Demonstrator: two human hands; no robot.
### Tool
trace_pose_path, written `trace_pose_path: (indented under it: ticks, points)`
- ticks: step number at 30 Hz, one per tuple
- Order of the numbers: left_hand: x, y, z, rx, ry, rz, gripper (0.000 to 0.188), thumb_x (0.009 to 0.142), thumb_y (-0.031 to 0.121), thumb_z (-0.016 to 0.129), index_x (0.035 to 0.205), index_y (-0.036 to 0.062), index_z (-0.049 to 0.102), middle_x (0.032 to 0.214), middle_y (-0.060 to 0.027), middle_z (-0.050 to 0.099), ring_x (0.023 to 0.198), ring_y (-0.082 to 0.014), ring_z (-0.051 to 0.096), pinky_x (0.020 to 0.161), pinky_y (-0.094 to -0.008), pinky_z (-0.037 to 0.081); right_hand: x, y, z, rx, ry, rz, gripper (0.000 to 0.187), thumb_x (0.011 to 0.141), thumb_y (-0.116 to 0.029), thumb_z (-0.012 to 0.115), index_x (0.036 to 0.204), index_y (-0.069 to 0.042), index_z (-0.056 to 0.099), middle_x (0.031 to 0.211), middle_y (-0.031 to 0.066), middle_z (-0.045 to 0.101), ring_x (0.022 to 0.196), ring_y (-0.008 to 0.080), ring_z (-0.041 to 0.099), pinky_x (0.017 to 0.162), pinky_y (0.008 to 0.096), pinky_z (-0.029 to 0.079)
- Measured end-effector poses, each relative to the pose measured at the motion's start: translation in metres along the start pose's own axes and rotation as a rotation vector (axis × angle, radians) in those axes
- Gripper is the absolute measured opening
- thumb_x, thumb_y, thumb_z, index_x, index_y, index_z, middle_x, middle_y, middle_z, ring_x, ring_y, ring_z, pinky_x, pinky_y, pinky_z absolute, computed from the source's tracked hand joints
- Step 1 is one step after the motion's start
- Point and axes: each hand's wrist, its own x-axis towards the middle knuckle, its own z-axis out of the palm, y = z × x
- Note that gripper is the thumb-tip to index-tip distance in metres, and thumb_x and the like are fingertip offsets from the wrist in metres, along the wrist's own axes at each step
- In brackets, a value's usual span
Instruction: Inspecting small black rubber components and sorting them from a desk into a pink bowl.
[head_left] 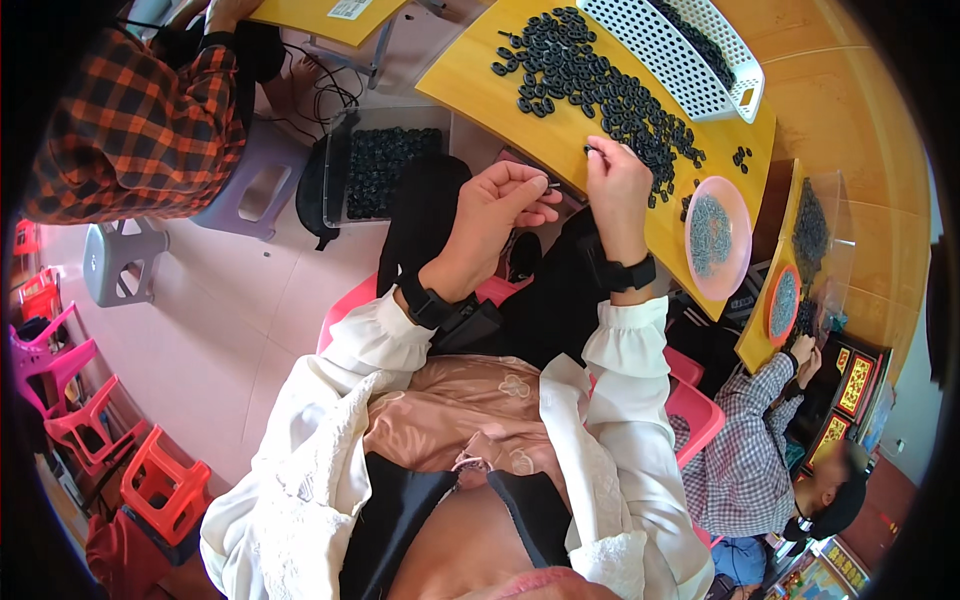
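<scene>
Two hands occupied: our left hand (492,212) pinches a small metallic piece (554,186), our right hand (618,193) a black part (588,149); at one o'clock, many loose black parts (598,84) remain; finished count unclear.

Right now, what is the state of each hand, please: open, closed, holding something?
Left hand: closed, holding a small thin piece.
Right hand: closed, pinching a small black piece.

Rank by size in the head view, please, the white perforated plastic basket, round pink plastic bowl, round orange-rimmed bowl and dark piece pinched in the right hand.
White basket
Pink bowl
Orange-rimmed bowl
Dark piece in the right hand
</scene>
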Motion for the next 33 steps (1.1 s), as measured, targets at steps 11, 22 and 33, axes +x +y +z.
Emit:
trace_pose_path:
  ticks: [11, 22, 33]
  points:
    - [0.004, -0.008, 0.000, 0.033, 0.006, 0.000, 0.017, 0.106, 0.016, 0.068, 0.116, 0.0022, 0.069, 0.108, -0.0118, 0.079, 0.085, -0.0141, 0.077, 0.074, -0.0218, 0.059, -0.029, -0.027, -0.035, 1.212, -0.265, 0.697, 0.035, 0.100, -0.005, 0.071, 0.133, 0.008, 0.065, 0.112, 0.0132, 0.076, 0.095, 0.0181, 0.076, 0.091, 0.0300, 0.061]
    - [0.009, -0.019, 0.007, 0.071, 0.018, 0.088, 0.018, 0.105, 0.014, 0.069, 0.116, -0.0002, 0.068, 0.108, -0.0122, 0.079, 0.086, -0.0145, 0.076, 0.076, -0.0220, 0.058, -0.039, -0.027, -0.044, 1.227, -0.235, 0.667, 0.034, 0.100, -0.004, 0.071, 0.132, 0.006, 0.067, 0.114, 0.0125, 0.076, 0.099, 0.0182, 0.076, 0.091, 0.0294, 0.060]
    - [0.009, -0.020, 0.015, 0.100, 0.046, 0.094, 0.014, 0.104, 0.012, 0.070, 0.111, -0.0002, 0.068, 0.103, -0.0100, 0.079, 0.082, -0.0137, 0.076, 0.073, -0.0224, 0.057, -0.045, -0.023, -0.046, 1.194, -0.257, 0.695, 0.035, 0.098, -0.009, 0.076, 0.130, 0.002, 0.069, 0.108, 0.0064, 0.076, 0.093, 0.0117, 0.072, 0.083, 0.0240, 0.057]
